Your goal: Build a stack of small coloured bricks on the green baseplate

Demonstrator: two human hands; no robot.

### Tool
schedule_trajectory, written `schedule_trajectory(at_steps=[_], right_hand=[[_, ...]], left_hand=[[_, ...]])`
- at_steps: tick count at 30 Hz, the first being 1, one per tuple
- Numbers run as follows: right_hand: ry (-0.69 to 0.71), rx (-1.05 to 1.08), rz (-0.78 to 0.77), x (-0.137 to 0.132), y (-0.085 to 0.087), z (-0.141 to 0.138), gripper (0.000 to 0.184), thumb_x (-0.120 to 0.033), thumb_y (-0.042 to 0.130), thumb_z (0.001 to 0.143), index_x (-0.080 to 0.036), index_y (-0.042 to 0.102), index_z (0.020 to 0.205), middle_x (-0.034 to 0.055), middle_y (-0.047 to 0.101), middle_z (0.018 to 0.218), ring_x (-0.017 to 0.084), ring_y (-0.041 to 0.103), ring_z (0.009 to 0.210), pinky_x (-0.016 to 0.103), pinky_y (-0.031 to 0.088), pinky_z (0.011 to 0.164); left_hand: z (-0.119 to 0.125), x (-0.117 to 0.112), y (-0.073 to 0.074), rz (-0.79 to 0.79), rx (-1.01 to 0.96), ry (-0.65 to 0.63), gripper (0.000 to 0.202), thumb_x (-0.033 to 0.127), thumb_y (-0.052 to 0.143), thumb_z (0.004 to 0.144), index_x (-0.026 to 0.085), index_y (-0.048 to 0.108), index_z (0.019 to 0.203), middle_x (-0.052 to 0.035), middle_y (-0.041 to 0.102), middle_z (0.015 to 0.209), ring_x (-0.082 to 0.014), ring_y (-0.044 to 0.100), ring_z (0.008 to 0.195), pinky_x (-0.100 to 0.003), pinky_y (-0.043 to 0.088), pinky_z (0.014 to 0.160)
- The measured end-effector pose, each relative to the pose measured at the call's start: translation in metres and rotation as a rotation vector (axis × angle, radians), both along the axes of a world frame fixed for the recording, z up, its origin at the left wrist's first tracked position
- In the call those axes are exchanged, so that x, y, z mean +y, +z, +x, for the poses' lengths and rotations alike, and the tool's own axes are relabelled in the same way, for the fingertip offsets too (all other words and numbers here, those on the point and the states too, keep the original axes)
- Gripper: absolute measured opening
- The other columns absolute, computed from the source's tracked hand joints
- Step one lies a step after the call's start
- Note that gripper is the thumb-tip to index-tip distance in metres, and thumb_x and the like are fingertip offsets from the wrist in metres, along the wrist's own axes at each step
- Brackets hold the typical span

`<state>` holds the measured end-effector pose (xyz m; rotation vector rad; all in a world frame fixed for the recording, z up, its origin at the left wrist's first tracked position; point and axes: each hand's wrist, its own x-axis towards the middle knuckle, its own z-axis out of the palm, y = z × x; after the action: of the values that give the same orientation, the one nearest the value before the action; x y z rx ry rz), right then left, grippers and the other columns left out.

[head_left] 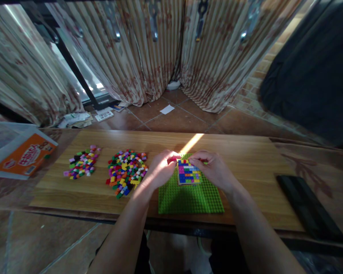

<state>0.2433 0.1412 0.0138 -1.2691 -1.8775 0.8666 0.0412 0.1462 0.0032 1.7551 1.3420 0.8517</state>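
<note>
A green studded baseplate [190, 197] lies on the wooden board [246, 179] in front of me. On its far part sits a small square block of many-coloured bricks [189, 173]. My left hand [162, 168] rests at the block's left edge, fingers pinched on a small red brick at its far left corner. My right hand [214, 168] curls over the block's right side, its fingertips pressing on the top row. A strip of sunlight falls across my left hand.
Two heaps of loose coloured bricks [126, 172] [82, 162] lie left of the baseplate. An orange box [24, 155] sits at the far left, a black flat object [305, 207] at the right. Curtains and tiled floor lie beyond the table.
</note>
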Motion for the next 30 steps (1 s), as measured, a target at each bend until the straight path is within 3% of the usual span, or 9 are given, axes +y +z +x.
schedule_trajectory(at_steps=[9, 13, 16, 19, 25, 30], right_hand=[[0.014, 0.052, -0.055, -0.002, 0.0, 0.0, 0.02, -0.032, 0.059, 0.087, -0.021, 0.074, 0.08, 0.0029, 0.072, 0.078, 0.016, 0.065, 0.073, 0.031, 0.05, 0.066], [0.043, 0.177, -0.123, -0.001, -0.007, 0.003, 0.022, -0.036, 0.059, 0.087, -0.023, 0.076, 0.093, 0.0033, 0.075, 0.088, 0.016, 0.067, 0.079, 0.032, 0.054, 0.071], [-0.073, 0.251, -0.096, 0.001, -0.007, 0.001, 0.026, -0.038, 0.058, 0.088, -0.023, 0.075, 0.099, 0.0041, 0.076, 0.09, 0.016, 0.068, 0.078, 0.032, 0.055, 0.071], [-0.183, 0.293, -0.045, 0.002, -0.003, -0.003, 0.022, -0.037, 0.061, 0.086, -0.022, 0.076, 0.091, 0.0048, 0.076, 0.088, 0.017, 0.068, 0.077, 0.032, 0.054, 0.069], [-0.119, 0.302, 0.085, -0.008, 0.01, -0.018, 0.015, -0.03, 0.065, 0.084, -0.024, 0.074, 0.093, 0.0025, 0.073, 0.087, 0.016, 0.066, 0.079, 0.032, 0.053, 0.073], [-0.033, 0.202, 0.125, -0.015, 0.02, -0.028, 0.017, -0.028, 0.061, 0.088, -0.027, 0.073, 0.1, 0.0028, 0.07, 0.094, 0.016, 0.066, 0.086, 0.032, 0.054, 0.075]], left_hand=[[-0.001, 0.0, 0.002, -0.023, -0.037, 0.011, 0.018, 0.023, 0.059, 0.079, 0.02, 0.072, 0.09, -0.0044, 0.073, 0.093, -0.0184, 0.067, 0.087, -0.028, 0.053, 0.074], [-0.006, 0.003, 0.002, -0.02, -0.182, 0.098, 0.016, 0.026, 0.064, 0.077, 0.018, 0.072, 0.089, -0.0055, 0.074, 0.089, -0.0183, 0.068, 0.082, -0.029, 0.053, 0.073], [-0.007, 0.004, 0.005, -0.027, -0.283, 0.179, 0.019, 0.029, 0.066, 0.078, 0.017, 0.071, 0.091, -0.0055, 0.073, 0.084, -0.0158, 0.067, 0.073, -0.028, 0.053, 0.069], [-0.004, 0.001, 0.012, -0.078, -0.417, 0.204, 0.024, 0.031, 0.068, 0.078, 0.015, 0.07, 0.096, -0.0064, 0.073, 0.085, -0.014, 0.067, 0.07, -0.028, 0.054, 0.069], [0.006, -0.006, 0.025, -0.143, -0.611, 0.092, 0.031, 0.031, 0.072, 0.077, 0.014, 0.068, 0.102, -0.008, 0.073, 0.093, -0.014, 0.067, 0.077, -0.026, 0.055, 0.069], [0.005, -0.009, 0.03, -0.165, -0.617, 0.016, 0.031, 0.03, 0.069, 0.079, 0.015, 0.066, 0.106, -0.0051, 0.072, 0.086, -0.0122, 0.066, 0.07, -0.024, 0.054, 0.067]])
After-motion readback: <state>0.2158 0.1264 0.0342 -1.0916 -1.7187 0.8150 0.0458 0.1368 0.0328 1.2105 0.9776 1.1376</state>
